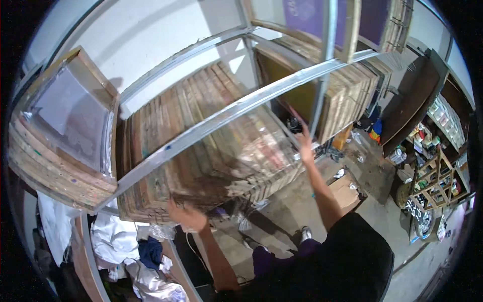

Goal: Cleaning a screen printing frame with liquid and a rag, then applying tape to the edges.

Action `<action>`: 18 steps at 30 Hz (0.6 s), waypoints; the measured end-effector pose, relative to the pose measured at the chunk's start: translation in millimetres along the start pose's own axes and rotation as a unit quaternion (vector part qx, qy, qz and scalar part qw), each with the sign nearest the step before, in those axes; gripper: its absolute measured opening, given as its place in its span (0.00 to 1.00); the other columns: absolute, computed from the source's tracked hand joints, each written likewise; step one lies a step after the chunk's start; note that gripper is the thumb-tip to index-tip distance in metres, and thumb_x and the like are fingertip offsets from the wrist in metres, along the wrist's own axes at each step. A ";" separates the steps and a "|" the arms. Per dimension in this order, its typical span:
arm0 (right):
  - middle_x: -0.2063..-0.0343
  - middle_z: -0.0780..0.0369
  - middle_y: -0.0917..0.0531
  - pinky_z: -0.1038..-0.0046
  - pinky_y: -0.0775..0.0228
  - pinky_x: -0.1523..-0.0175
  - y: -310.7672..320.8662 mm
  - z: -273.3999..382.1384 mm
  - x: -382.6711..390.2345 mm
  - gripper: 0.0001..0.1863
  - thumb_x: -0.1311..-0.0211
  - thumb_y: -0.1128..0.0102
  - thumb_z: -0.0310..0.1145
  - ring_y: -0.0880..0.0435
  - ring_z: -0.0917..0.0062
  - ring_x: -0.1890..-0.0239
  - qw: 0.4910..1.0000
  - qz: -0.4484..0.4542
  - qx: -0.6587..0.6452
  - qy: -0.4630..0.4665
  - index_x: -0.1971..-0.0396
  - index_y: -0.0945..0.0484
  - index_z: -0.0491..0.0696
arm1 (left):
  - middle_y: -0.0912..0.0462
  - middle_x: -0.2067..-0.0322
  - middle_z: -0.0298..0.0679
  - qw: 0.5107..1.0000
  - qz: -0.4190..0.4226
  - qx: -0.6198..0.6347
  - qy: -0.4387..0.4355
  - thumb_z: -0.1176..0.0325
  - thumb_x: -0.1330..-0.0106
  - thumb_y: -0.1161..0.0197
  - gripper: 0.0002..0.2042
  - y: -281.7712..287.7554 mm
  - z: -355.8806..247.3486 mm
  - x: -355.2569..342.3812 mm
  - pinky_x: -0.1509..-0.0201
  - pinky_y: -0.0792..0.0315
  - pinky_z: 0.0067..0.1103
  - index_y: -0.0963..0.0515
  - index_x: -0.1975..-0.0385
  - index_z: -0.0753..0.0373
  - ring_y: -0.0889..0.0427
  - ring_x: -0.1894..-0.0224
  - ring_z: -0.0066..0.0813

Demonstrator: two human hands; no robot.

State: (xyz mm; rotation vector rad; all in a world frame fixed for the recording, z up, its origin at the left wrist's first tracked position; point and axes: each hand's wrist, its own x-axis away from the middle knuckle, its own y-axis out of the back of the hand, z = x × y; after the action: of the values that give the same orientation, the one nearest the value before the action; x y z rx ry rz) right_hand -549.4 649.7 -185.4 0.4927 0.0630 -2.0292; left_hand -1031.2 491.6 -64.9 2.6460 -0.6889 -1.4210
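A long row of paint-stained wooden frames [171, 116] stands packed on edge in a metal rack in front of me. My left hand [188, 216] is at the lower front edges of these frames; motion smears its fingers, so their grip does not show. Farther right, beside the rack's upright metal post [322, 90], my right hand [305, 143] is raised near the right end of the row. Its fingers point upward but are blurred, and whether they hold a frame edge cannot be made out. The frames between my hands look partly smeared too.
A metal rail [236, 113] crosses above the row. Stacked mesh frames [70, 116] lean at the left. White cloths [113, 236] lie below them. More frames [349, 98] stand right of the post. A cardboard box [344, 194] sits on the floor, with cluttered shelves [443, 131] at far right.
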 end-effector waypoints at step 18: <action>0.56 0.55 0.17 0.69 0.28 0.51 105.4 178.2 60.0 0.22 0.33 0.42 0.38 0.19 0.71 0.56 0.918 0.378 -0.115 -0.020 0.44 0.26 0.42 | 0.47 0.28 0.42 0.979 0.179 -0.060 -0.073 0.55 0.23 0.58 0.25 -98.7 -80.3 32.3 0.26 0.54 0.41 0.38 0.32 0.61 0.48 0.28 0.44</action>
State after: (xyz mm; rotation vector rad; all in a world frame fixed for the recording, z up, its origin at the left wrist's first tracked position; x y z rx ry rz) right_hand -540.5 503.3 -27.4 0.2626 0.0718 -1.2475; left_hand -916.1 554.6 -69.4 2.2012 -0.9991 -1.5036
